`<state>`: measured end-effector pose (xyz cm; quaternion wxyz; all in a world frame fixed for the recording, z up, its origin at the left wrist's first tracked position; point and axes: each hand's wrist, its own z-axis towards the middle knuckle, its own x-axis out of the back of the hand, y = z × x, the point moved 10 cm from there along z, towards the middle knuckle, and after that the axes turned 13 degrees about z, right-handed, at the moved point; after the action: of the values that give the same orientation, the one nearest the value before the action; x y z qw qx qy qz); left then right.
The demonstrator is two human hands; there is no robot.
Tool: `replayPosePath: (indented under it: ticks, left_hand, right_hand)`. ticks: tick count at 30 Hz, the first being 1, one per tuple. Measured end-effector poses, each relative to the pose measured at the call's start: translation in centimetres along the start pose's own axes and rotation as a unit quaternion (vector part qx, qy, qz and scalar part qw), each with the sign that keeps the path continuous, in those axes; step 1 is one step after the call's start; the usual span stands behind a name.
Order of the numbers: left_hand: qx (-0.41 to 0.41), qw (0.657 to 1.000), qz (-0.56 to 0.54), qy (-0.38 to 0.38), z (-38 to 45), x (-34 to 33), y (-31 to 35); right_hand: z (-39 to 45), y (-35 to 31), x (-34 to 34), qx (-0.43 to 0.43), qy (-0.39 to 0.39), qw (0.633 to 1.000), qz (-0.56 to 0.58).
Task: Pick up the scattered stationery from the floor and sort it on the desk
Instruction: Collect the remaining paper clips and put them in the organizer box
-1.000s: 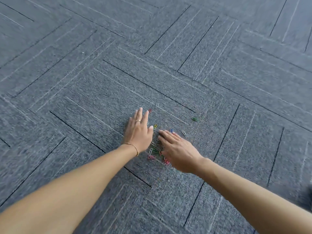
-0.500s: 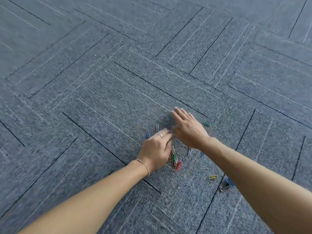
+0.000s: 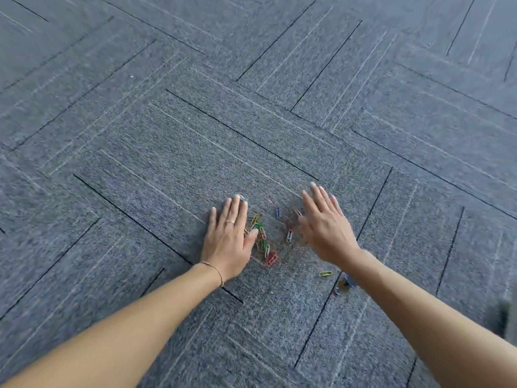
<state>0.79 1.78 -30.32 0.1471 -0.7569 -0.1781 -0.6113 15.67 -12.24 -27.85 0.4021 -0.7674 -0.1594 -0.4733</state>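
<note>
Several coloured paper clips (image 3: 265,242) lie in a loose cluster on the grey carpet between my hands. My left hand (image 3: 228,236) rests flat on the carpet at the cluster's left edge, fingers together and extended, holding nothing. My right hand (image 3: 326,225) hovers flat at the right of the cluster, fingers spread, slightly blurred. A blue clip (image 3: 277,211) lies at the far side of the cluster. A yellow clip (image 3: 326,273) lies apart at the lower right. A few more clips (image 3: 343,284) sit partly hidden by my right forearm.
Grey carpet tiles (image 3: 167,135) with dark seams cover the whole view. A dark blurred shape (image 3: 502,317) shows at the right edge. The desk is out of view.
My hands have spread apart. The left hand opened flat and slid left; the right moved right. The clips between them are now uncovered.
</note>
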Motion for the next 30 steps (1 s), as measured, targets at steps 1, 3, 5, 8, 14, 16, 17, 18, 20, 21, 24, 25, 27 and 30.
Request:
replayPosePath:
  ticks: [1, 3, 5, 8, 14, 16, 17, 18, 20, 21, 24, 25, 27, 30]
  left_hand:
    - [-0.023, 1.0, -0.004, -0.001, 0.0, 0.0, 1.2]
    - [-0.063, 0.998, -0.018, -0.006, -0.2, 0.1, 3.0]
    - [-0.113, 0.993, -0.037, -0.001, -1.0, 0.4, 4.3]
    - [-0.129, 0.99, -0.037, 0.033, -2.2, 1.4, 3.9]
    - [-0.021, 1.0, -0.003, -0.004, -3.2, -0.3, 0.6]
    - [-0.039, 0.999, -0.013, -0.006, -3.3, -0.4, 1.4]
    - [-0.043, 0.999, -0.021, -0.003, -3.5, -0.3, 1.9]
    - [-0.052, 0.998, -0.027, -0.002, -3.6, -0.2, 2.4]
    - [-0.098, 0.994, -0.037, 0.002, -4.3, -0.1, 3.9]
    - [-0.129, 0.991, -0.046, 0.005, -4.7, 0.1, 4.6]
    - [-0.142, 0.987, -0.062, 0.032, -5.7, 0.7, 4.5]
    - [-0.11, 0.991, -0.058, 0.041, -5.8, 0.8, 3.5]
    - [-0.03, 0.998, -0.033, 0.036, -5.9, 0.3, 0.9]
    - [0.034, 0.999, 0.008, 0.016, -6.2, -0.8, -1.6]
  right_hand:
    - [0.2, 1.7, 0.5, -0.028, 0.001, 1.0, 0.003]
    - [0.3, 3.1, 0.6, -0.045, -0.008, 0.999, 0.003]
    - [-0.2, 2.4, -0.2, -0.035, -0.015, 0.999, 0.003]
    - [-1.8, -0.7, -1.9, 0.003, -0.033, 0.999, 0.012]
    - [-6.2, -7.2, -6.3, 0.132, -0.095, 0.987, 0.003]
    - [-6.4, -6.6, -5.9, 0.125, -0.073, 0.989, 0.015]
    - [-6.0, -5.6, -5.3, 0.1, -0.052, 0.993, 0.019]
    - [-5.4, -4.5, -4.6, 0.074, -0.032, 0.996, 0.024]
    - [-3.8, -3.4, -3.8, 0.049, -0.014, 0.998, 0.032]
    - [-2.8, -3.4, -3.9, 0.051, -0.018, 0.998, 0.028]
    - [-1.0, -4.4, -4.7, 0.068, -0.035, 0.997, -0.006]
    - [-1.1, -4.8, -5.0, 0.07, -0.035, 0.997, -0.014]
    - [-2.4, -5.7, -5.8, 0.089, -0.045, 0.995, -0.026]
    - [-5.5, -7.4, -7.1, 0.142, -0.07, 0.987, -0.013]
